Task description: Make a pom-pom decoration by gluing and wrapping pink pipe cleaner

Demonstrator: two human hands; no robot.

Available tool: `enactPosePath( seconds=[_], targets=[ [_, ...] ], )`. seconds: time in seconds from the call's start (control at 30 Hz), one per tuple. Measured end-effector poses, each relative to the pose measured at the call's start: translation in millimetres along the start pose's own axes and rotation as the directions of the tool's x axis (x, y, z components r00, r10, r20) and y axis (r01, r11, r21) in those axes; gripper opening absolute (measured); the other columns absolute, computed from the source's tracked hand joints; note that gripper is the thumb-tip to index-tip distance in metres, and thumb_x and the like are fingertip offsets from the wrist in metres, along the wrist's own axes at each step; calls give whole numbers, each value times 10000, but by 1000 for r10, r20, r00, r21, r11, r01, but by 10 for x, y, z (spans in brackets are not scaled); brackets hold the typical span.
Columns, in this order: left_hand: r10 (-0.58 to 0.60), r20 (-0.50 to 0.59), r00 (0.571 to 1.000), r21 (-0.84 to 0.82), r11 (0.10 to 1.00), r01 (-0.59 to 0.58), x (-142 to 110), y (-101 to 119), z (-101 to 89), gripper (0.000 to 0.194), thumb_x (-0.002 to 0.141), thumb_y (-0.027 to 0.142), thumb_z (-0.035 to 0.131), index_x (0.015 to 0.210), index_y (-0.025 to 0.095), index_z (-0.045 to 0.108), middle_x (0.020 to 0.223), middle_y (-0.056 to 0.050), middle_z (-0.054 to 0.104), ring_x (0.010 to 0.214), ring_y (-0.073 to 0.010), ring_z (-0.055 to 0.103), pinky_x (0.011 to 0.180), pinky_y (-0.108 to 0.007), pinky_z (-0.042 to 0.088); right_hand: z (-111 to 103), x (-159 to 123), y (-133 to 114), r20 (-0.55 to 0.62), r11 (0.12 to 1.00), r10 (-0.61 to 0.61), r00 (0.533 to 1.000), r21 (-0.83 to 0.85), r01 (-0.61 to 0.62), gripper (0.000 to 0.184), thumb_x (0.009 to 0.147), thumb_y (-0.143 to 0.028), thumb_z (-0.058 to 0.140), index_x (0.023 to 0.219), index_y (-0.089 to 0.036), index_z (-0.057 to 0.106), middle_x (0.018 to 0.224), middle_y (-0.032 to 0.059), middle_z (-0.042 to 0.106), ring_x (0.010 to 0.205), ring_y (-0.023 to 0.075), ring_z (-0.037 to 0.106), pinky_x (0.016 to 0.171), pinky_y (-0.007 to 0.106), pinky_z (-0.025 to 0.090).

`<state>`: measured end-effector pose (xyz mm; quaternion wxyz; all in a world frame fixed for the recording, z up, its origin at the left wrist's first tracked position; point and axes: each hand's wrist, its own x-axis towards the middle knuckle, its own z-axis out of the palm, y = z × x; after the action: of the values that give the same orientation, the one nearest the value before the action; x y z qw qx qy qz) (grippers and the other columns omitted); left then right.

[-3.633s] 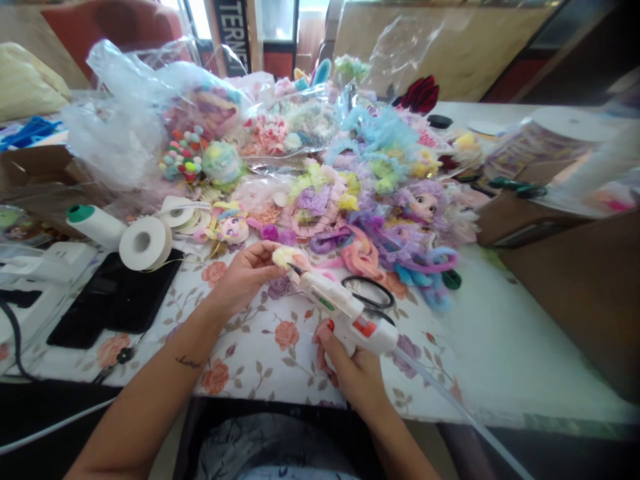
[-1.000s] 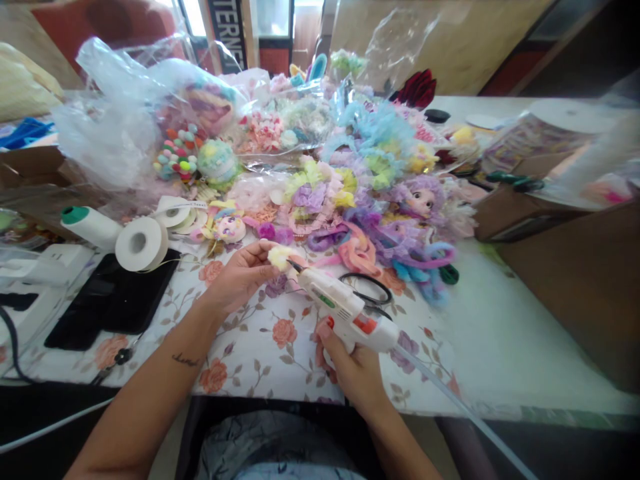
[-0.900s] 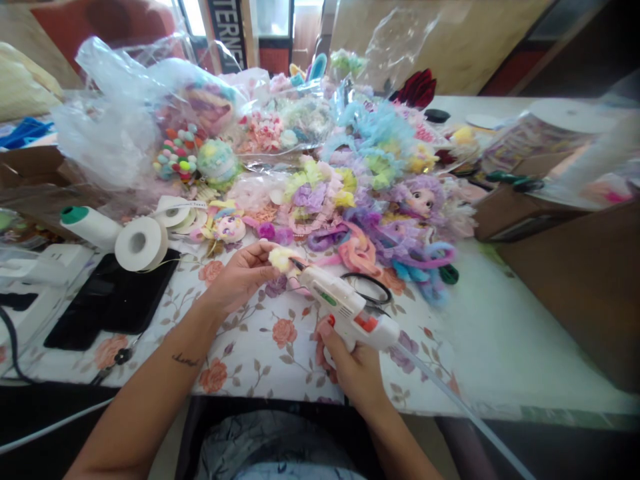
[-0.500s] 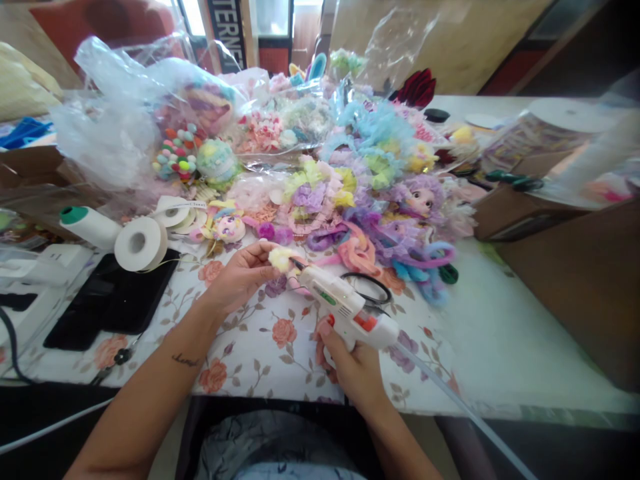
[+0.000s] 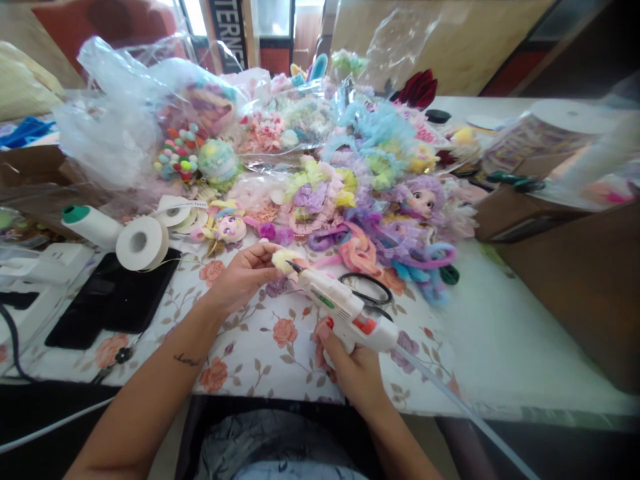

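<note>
Between the fingers and thumb of my left hand [image 5: 249, 273] is a small fluffy pale-yellow piece [image 5: 283, 259]. My right hand [image 5: 350, 363] is wrapped around the handle of a white hot glue gun [image 5: 334, 301], which points up and left. Its dark nozzle tip meets the yellow piece or lies just in front of it; I cannot tell which. Behind the gun, black-handled scissors [image 5: 373, 288] lie partly hidden on the floral cloth [image 5: 285, 363]. A peach fuzzy strip [image 5: 357, 248] sits just beyond the nozzle.
A heap of pastel ruffles [image 5: 373, 133], plastic bags [image 5: 113, 133] and doll heads [image 5: 423, 197] fills the back. To the left are ribbon rolls [image 5: 143, 243], a thread cone [image 5: 90, 223], a black phone [image 5: 113, 300] and a power strip [image 5: 50, 280]. A cardboard box [image 5: 570, 273] stands right.
The glue gun's nozzle has shifted very slightly left and down against the yellow piece. More of the scissors' handle shows behind the gun. Both hands keep their grips.
</note>
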<state>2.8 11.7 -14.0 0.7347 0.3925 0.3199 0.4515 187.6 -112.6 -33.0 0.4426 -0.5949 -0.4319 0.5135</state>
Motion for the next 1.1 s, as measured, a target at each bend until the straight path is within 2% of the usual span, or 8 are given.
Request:
enactPosePath(
  seconds=[0.1,0.3,0.57,0.9,1.03,1.1],
  targets=[
    [-5,-5,1000,19,1000,5,-4,6,-5,336,631,138,869,930,177,720,919,-50,771,852,-177,715,780,-265,532,9,2,-1,-30,1000,13,999,23,-12,340,852,-513,602,714,-203,611,496,3,573,418,130,465,342,230,329],
    [16,-36,999,-9,1000,-17,7,15,-1,331,592,106,878,876,184,727,847,0,752,772,-126,692,730,-218,522,-4,1,21,17,1000,-2,1000,24,2,392,879,-533,567,670,-203,598,492,3,555,404,121,451,349,235,334],
    [-2,-10,1000,21,1000,3,-13,18,3,327,640,137,858,932,176,717,930,-54,769,863,-178,714,790,-267,535,1,10,12,-14,999,1,1000,39,0,339,853,-505,621,697,-205,612,494,3,571,417,133,480,358,238,359],
    [23,-21,1000,-14,1000,-23,1,8,3,306,623,131,870,892,194,740,879,-4,749,805,-120,690,765,-213,526,-8,3,26,22,1000,-5,1000,12,5,358,886,-498,568,684,-203,597,499,-2,557,388,104,406,345,228,302],
    [31,-45,999,40,999,-29,11,5,19,308,610,145,875,878,182,728,879,-13,747,809,-134,689,785,-241,526,-17,-3,18,38,1000,-16,999,8,15,349,886,-493,575,709,-194,614,511,-6,554,395,94,399,355,220,308],
    [40,-60,997,112,993,-33,27,-12,17,318,609,146,872,887,172,721,876,-25,748,812,-151,691,786,-262,529,-20,-7,17,51,1000,-19,999,19,18,327,875,-503,597,814,-188,659,511,-17,545,403,96,406,360,215,314]
  ],
)
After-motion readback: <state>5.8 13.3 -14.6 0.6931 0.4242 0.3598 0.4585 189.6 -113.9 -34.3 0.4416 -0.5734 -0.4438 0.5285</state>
